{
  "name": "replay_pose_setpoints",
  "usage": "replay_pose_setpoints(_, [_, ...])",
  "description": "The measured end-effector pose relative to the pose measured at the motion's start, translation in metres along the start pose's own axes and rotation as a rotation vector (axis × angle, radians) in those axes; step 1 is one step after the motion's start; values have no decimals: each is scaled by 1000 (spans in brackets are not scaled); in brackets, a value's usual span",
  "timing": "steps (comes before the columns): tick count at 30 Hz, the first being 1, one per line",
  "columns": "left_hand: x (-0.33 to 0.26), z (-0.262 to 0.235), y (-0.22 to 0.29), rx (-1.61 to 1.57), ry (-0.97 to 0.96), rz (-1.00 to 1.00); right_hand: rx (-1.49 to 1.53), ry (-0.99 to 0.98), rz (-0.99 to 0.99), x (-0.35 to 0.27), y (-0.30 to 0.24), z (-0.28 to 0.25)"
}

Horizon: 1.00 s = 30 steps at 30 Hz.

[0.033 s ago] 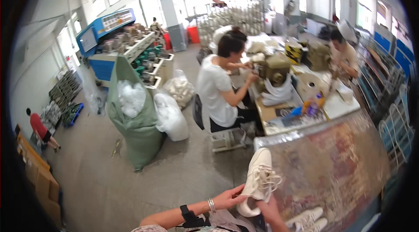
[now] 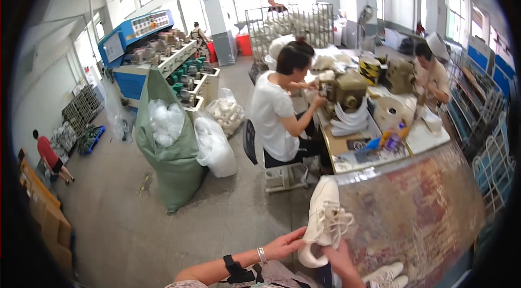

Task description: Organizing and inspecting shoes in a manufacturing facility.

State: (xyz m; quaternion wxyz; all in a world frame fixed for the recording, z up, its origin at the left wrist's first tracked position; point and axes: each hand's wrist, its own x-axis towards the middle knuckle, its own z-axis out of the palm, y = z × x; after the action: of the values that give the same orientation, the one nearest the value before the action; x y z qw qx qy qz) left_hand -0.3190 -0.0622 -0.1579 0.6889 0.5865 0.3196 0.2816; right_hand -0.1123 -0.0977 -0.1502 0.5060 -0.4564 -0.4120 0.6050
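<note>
A cream lace-up sneaker (image 2: 321,201) is held up beside the near left edge of the worn table, its toe pointing away from me and its laces hanging loose to the right. My left hand (image 2: 286,243) grips the heel end from the left, fingers closed at the collar. On the other side, my right hand (image 2: 342,261) is closed around the rear of the sneaker; some of its fingers are hidden behind the shoe. A pair of similar pale sneakers (image 2: 386,276) lies on the table by my right forearm, partly cut off by the lower edge.
The scuffed table (image 2: 412,206) spans the right front. Beyond it, a person in white (image 2: 279,114) sits at a sewing machine (image 2: 350,90), with another person (image 2: 431,74) opposite. Left stand a green sack (image 2: 168,163), white bags (image 2: 213,147) and a blue machine (image 2: 130,79). Wire racks (image 2: 491,163) line the right.
The whole view has shifted slightly. The sneaker stays in both hands, and a little more of my right hand shows at its heel.
</note>
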Motion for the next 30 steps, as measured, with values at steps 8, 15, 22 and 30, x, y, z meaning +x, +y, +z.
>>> replay_pose_setpoints(8, [-57,-232,8,-86,506,39,204,-371,-109,227,-78,186])
replay_pose_setpoints(15, [-113,-382,59,-86,743,105,250,-458,246,420,-95,365])
replay_pose_setpoints(22, [-121,-467,30,-172,883,-5,101,-330,386,551,-50,446])
replay_pose_setpoints(30, [-70,-641,33,-119,994,-77,419,-373,174,757,-69,499])
